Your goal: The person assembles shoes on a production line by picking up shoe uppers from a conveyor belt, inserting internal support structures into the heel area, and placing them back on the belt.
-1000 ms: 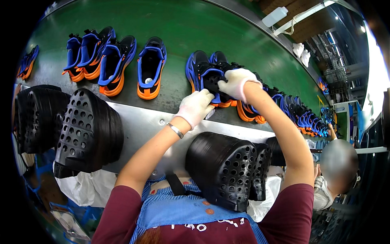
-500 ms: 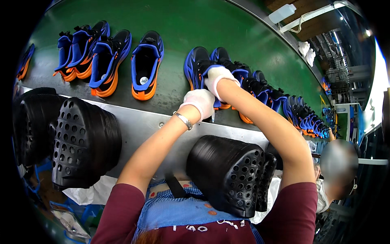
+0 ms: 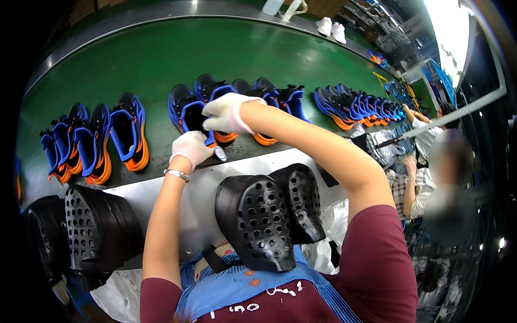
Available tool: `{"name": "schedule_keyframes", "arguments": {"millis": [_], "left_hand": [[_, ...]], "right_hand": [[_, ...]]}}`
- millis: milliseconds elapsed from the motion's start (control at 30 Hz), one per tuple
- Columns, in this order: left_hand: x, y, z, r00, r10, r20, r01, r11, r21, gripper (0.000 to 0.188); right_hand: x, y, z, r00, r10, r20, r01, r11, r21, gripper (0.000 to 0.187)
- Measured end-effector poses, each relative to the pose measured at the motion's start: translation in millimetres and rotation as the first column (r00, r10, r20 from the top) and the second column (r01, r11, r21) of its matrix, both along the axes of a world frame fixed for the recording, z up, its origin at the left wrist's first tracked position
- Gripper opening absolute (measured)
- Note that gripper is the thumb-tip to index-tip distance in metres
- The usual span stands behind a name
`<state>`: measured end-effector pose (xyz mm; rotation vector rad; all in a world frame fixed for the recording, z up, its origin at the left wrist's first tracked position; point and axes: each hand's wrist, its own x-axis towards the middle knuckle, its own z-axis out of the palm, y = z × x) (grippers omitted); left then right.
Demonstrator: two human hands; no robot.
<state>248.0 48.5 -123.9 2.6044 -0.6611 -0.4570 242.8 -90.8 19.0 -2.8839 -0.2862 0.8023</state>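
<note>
Blue-black shoe (image 3: 186,103) on green surface (image 3: 161,54), just beyond metal ledge (image 3: 196,210), heel ledgeward, likely for easy reach. Left hand (image 3: 189,148) at heel, seemingly steadying; right hand (image 3: 229,114) at collar. From here, can't tell either grip's closure.

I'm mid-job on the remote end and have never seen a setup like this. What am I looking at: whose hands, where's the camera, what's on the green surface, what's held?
There is no machine arm here: a person works in white gloves. A wide fisheye camera on their head looks down, so straight edges bend. On the green surface stand rows of blue, black and orange shoes. Nearer the body are a silver metal strip and big black pieces with holes. The left hand is at the heel of one shoe; the right hand is beside its opening. The fingers are partly hidden, so I can't say how firmly either grips.
</note>
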Motion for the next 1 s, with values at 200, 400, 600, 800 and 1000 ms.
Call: {"name": "schedule_keyframes", "arguments": {"millis": [200,400,600,800,1000], "left_hand": [[-11.4,6.1,8.4,0.999,-0.014,0.034,0.014,1.0,0.001,0.042],[-2.1,42.2,15.6,0.982,0.087,0.165,-0.086,0.996,-0.015,0.035],[-23.0,36.1,55.0,0.93,-0.003,0.367,-0.049,0.99,0.134,0.04],[-34.4,-12.2,61.1,0.874,-0.147,0.462,0.25,0.953,-0.171,0.039],[-29.4,-49.3,24.8,0.967,-0.098,0.234,0.159,0.952,-0.26,0.049]], "right_hand": [[-125.9,-118.1,60.4,0.875,-0.289,0.388,0.255,0.957,0.138,0.038],[-259.4,-256.4,76.0,0.491,-0.522,0.697,0.652,0.751,0.103,0.031],[-341.9,-319.4,36.0,0.33,-0.695,0.639,0.833,0.533,0.15,0.05],[-356.0,-315.6,18.8,0.342,-0.669,0.66,0.836,0.537,0.112,0.04],[-355.7,-327.7,21.5,0.428,-0.617,0.66,0.784,0.617,0.069,0.04]]}}
